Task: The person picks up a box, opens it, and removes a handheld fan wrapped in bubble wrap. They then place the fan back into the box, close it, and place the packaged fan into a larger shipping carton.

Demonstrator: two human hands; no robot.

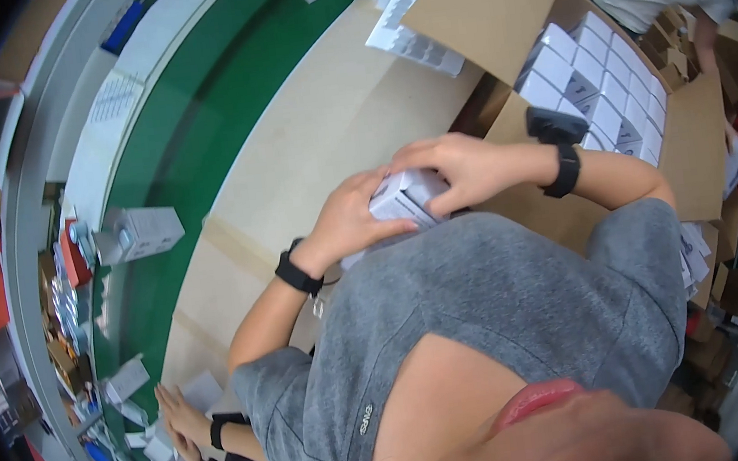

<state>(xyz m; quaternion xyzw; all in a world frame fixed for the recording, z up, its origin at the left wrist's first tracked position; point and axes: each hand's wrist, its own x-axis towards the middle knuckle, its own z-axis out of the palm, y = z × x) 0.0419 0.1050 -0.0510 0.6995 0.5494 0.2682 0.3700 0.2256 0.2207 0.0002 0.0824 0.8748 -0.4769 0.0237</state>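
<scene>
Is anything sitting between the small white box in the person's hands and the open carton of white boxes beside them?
Nothing visible does. Both the left hand and right hand grip the small white box; only bare cardboard flap lies between it and the open carton, already well filled.

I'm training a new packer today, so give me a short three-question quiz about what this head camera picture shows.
1. True or false: both the left hand and the right hand grip the small white cardboard box.
2. What fills the large open brown cardboard carton?
A. red bottles
B. rows of small white boxes
C. loose cables
3. Fill in: the conveyor belt beside the pale wooden table is coloured ____.

Key: 1 true; 2 B; 3 green.
</scene>
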